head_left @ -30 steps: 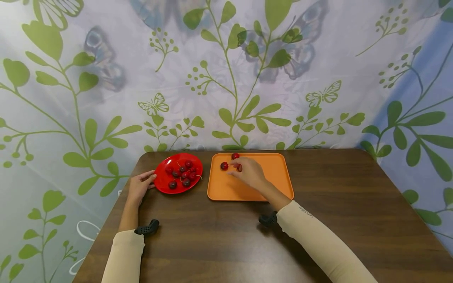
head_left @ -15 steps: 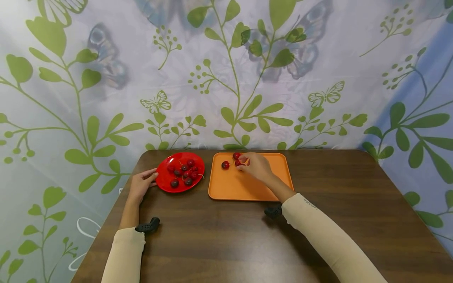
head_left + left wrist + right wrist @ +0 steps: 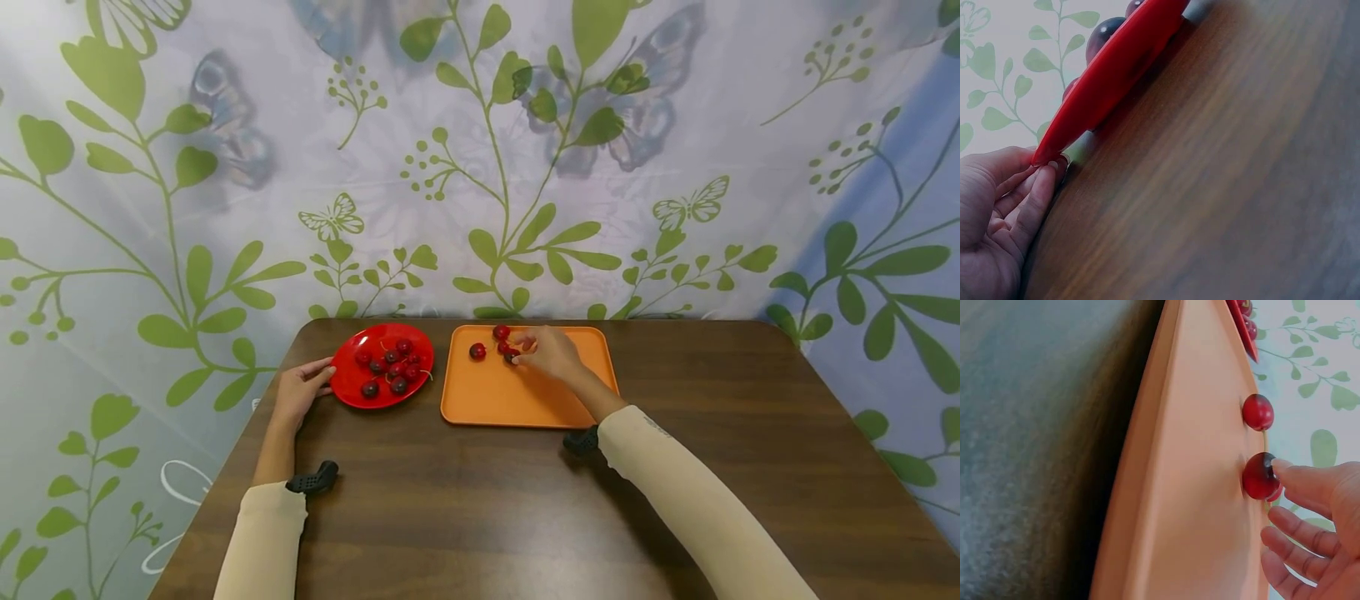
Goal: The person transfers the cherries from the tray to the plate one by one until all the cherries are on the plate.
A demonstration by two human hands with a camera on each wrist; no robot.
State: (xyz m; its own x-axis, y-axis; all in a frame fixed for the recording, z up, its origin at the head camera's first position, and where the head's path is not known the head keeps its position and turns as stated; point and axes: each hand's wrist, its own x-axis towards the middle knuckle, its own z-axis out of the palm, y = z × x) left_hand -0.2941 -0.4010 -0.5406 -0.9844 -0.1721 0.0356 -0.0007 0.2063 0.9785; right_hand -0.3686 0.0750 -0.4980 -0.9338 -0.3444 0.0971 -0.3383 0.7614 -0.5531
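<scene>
My left hand (image 3: 300, 390) pinches the left rim of a red plate (image 3: 348, 385), thumb above and fingers below, as the left wrist view shows. Dark red cherries (image 3: 398, 384), some with stems, lie in a loose group on the plate. On an orange tray (image 3: 480, 400) my right hand (image 3: 553, 353) is at several more cherries near the back. Its thumb tip is right at the nearest dark cherry (image 3: 1260, 475), while the other fingers are spread apart in the right wrist view. Another cherry (image 3: 477, 352) sits a little to the left on the tray.
The plate and tray stand side by side near the back edge of a brown wooden table (image 3: 450, 508), with a narrow gap between them. Behind hangs a cloth (image 3: 450, 167) printed with leaves and butterflies. A black device (image 3: 315, 478) is worn on each wrist.
My right hand has drawn slightly right from the cherries, and more of them show beside its fingertips. The left hand keeps its hold on the plate. The head view has shifted slightly.
</scene>
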